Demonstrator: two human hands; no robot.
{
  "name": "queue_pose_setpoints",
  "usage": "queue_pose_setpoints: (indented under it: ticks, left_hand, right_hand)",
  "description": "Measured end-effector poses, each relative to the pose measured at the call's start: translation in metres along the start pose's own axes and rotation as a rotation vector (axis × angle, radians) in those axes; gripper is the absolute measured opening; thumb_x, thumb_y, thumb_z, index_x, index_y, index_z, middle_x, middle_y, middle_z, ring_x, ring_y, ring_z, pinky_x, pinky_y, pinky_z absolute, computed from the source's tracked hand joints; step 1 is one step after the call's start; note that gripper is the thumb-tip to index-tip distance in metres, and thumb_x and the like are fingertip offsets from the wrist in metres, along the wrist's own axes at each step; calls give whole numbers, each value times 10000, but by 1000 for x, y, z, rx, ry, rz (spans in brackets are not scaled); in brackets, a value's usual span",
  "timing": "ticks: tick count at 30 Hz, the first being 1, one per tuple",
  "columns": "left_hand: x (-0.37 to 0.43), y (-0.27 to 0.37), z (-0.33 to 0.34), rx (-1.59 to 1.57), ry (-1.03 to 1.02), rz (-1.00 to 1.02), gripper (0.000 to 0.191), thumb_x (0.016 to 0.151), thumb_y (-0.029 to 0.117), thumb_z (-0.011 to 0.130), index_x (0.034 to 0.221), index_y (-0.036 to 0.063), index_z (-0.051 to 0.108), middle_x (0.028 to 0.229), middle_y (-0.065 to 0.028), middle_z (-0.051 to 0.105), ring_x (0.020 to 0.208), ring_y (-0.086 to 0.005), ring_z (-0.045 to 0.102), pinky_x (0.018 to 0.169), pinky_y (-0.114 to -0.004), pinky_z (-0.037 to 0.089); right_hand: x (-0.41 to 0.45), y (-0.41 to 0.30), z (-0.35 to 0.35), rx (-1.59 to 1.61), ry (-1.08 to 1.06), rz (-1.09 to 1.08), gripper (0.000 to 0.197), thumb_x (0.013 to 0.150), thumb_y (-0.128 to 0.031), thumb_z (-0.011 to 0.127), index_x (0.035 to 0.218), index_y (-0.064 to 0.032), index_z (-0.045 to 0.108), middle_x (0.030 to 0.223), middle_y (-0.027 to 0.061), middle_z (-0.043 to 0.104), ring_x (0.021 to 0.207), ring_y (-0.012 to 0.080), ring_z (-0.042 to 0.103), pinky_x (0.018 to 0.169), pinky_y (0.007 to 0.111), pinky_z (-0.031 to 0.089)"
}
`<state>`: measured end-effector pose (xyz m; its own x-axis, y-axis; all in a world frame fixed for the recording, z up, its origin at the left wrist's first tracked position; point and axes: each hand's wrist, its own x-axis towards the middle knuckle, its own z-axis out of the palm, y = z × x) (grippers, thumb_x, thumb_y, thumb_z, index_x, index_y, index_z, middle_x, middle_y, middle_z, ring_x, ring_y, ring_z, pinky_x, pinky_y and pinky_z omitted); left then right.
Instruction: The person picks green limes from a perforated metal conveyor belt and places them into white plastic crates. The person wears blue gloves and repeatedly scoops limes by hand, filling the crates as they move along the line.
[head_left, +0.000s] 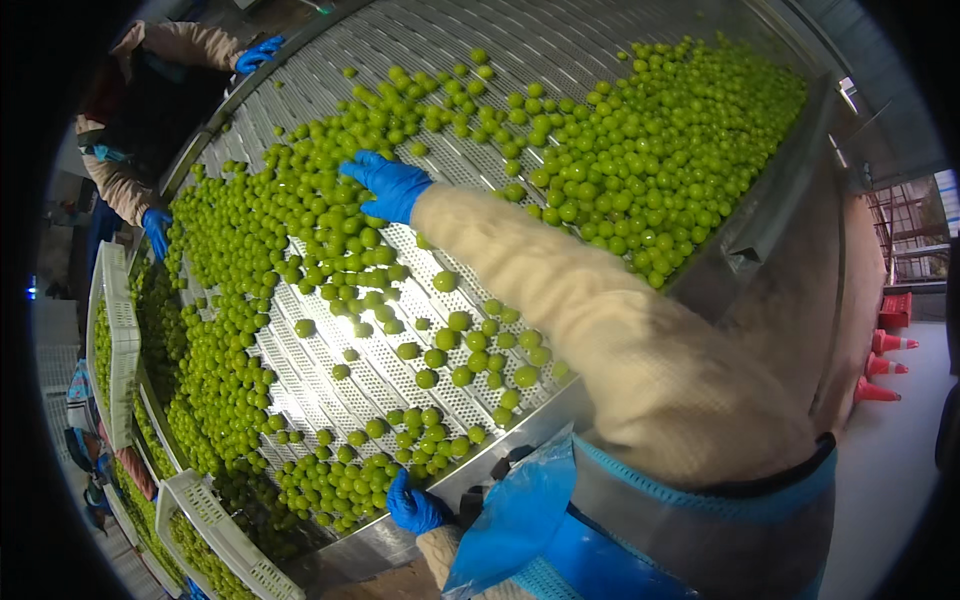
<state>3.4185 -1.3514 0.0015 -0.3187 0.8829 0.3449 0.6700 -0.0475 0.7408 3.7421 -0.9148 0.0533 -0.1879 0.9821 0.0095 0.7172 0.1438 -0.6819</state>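
Note:
Small round green fruits (225, 255) lie in a thick band across a perforated metal conveyor (330, 382) with raised cross ribs. My right hand (386, 187), in a blue glove, reaches far over the conveyor. Its fingers are spread and touch the near side of the band, holding nothing that I can see. My left hand (414, 504), also blue-gloved, is low at the metal side rim (480, 469), beside a small cluster of fruits (427, 435). Its fingers are partly hidden, so their grip is unclear. Loose single fruits (459, 321) are scattered between my hands.
A large fruit pile (660, 142) fills the conveyor's right end against a metal wall (780, 187). Opposite, a co-worker's blue-gloved hands (156, 232) are at the far rim. White plastic crates (124, 337) with fruits stand at left. Traffic cones (889, 341) stand at far right.

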Motion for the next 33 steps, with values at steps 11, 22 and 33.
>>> queue_pose_setpoints:
  ticks: [11,22,33]
  left_hand:
    - [-10,-9,12,154,-188,-254,286,811,-83,548,993,77,700,926,-145,675,815,-293,635,740,-363,512]
    - [-13,30,32,180,-187,-258,284,800,-51,572,1024,84,683,910,-133,659,826,-304,615,755,-391,502]
    - [-17,37,49,162,-202,-280,332,778,-49,573,1064,79,684,887,-125,653,802,-286,613,741,-364,497]
  right_hand:
    - [-258,153,-98,-364,37,346,286,847,-283,592,1088,-131,616,1025,169,631,971,377,606,852,460,494]
    - [-190,146,-117,-233,-91,361,238,816,-175,588,1043,-119,637,1070,181,641,944,377,621,810,439,510]
    - [-59,157,-51,-67,-125,639,421,896,-407,439,1128,-120,640,1213,209,600,1034,406,596,904,485,460]
